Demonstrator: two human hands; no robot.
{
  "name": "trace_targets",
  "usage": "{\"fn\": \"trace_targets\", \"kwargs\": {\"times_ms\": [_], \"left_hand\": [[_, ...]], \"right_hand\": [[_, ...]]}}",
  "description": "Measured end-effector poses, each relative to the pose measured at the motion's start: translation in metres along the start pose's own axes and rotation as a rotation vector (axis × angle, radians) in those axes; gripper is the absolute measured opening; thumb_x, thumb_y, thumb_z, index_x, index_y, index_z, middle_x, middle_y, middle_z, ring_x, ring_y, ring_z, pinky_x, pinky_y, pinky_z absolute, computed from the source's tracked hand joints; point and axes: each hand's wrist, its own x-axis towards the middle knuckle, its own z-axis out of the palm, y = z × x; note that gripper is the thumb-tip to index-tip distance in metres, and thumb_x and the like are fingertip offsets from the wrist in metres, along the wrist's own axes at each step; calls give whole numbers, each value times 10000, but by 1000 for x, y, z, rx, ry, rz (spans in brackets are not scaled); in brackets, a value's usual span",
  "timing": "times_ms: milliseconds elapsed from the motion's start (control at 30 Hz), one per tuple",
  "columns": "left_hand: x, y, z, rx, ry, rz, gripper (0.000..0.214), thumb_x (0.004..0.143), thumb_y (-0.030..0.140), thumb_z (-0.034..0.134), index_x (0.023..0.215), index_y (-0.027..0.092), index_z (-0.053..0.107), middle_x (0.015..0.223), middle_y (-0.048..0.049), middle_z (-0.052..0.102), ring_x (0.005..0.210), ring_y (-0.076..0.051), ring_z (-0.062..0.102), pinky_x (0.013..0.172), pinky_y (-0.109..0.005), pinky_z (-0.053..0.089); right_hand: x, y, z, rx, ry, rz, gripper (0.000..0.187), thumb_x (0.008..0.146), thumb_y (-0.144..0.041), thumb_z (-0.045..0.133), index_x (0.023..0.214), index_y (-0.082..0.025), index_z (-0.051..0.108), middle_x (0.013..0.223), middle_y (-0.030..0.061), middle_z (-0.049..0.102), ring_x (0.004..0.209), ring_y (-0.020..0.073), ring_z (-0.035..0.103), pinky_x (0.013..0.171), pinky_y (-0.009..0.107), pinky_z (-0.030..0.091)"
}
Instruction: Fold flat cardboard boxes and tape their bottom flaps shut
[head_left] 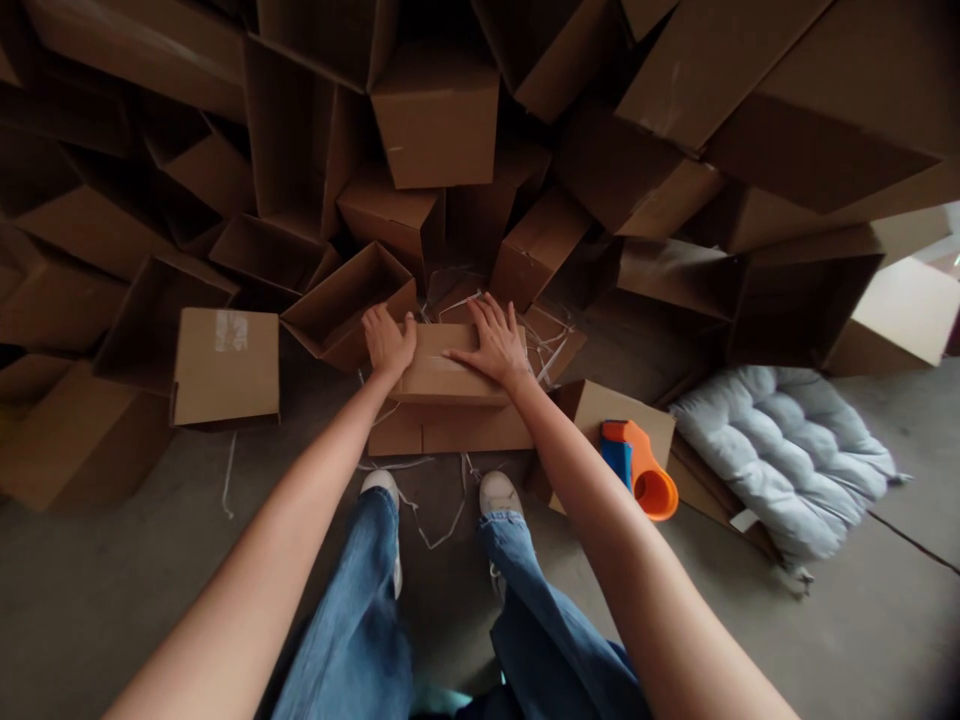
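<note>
A small closed cardboard box (439, 372) lies in front of me, on top of another flat cardboard box (476, 428). My left hand (390, 342) rests at its upper left end, thumb apart from the fingers, which reach over the edge. Spread fingers of my right hand (496, 345) lie flat across the right part of its top. Neither hand is wrapped round anything. White strapping strands (551, 350) trail around the lower box and across the floor near my shoes.
Many cardboard boxes, several of them open, pile up ahead, including an open box (352, 305) beside my left hand. A taped box (225, 365) stands at left. An orange and blue tape dispenser (643, 470) sits on cardboard at right, near a grey tufted cushion (784, 450).
</note>
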Motion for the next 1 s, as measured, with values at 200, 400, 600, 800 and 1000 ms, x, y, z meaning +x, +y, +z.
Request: {"fn": "trace_targets", "kwargs": {"times_ms": [200, 400, 600, 800, 1000], "left_hand": [[-7, 8, -1, 2, -91, 413, 639, 943, 463, 541, 1446, 77, 464, 1552, -252, 453, 1497, -371, 338, 1220, -498, 287], [0, 5, 5, 59, -186, 407, 434, 987, 453, 460, 1224, 140, 644, 1422, -227, 575, 1451, -375, 391, 1176, -527, 334], [3, 6, 5, 62, -185, 364, 417, 1009, 408, 412, 1168, 118, 666, 1389, -246, 587, 1416, -386, 413, 1144, -534, 364], [5, 6, 5, 28, -196, 339, 425, 1005, 431, 431, 1189, 124, 662, 1379, -242, 596, 1401, -380, 434, 1135, -522, 375], [3, 7, 7, 106, -163, 364, 472, 1013, 427, 398, 1231, 94, 651, 1388, -248, 604, 1420, -375, 427, 1148, -515, 359]], "right_hand": [[0, 3, 3, 30, 25, -40, 985, 923, -800, 385, 1612, -98, 321, 1600, 194, 444, 1570, 349, 246, 1291, 610, 54], [1, 5, 5, 16, -5, -89, 932, 930, -793, 364, 1586, -131, 386, 1579, 180, 477, 1551, 365, 287, 1269, 675, 15], [2, 7, 10, 5, 4, -85, 949, 920, -814, 354, 1577, -131, 401, 1553, 186, 505, 1545, 373, 297, 1254, 701, -11], [3, 7, 10, 1, 4, -81, 970, 916, -829, 331, 1562, -110, 418, 1542, 188, 519, 1537, 360, 321, 1274, 665, 25], [4, 7, 10, -24, -19, -72, 966, 918, -832, 316, 1568, -123, 415, 1541, 188, 520, 1537, 365, 319, 1270, 675, 35]]}}
